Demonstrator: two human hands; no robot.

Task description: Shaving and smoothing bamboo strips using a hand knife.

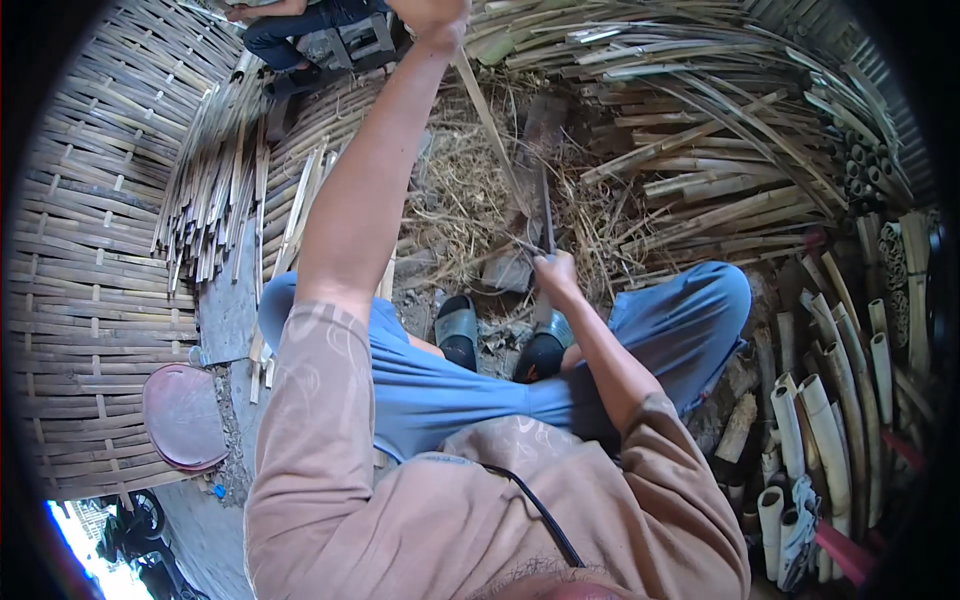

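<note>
My left hand [432, 14] is stretched far forward and partly cut off by the upper edge of the view. It is closed on the end of a long bamboo strip [487, 117], which slants down toward the ground between my feet. My right hand [556, 272] is wrapped round the handle of a long, dark-bladed knife [547, 215]. The blade points away from me, close beside the strip's lower end; I cannot tell whether they touch. Under them lies a wooden block [508, 272], surrounded by pale bamboo shavings [460, 190].
Split bamboo lengths [720, 190] are piled at the far right. Bamboo tubes [825, 420] stand at the near right. On the left is a woven bamboo wall [100, 260], with a round reddish stool top [186, 416] nearby. Another person [300, 30] sits at the far left.
</note>
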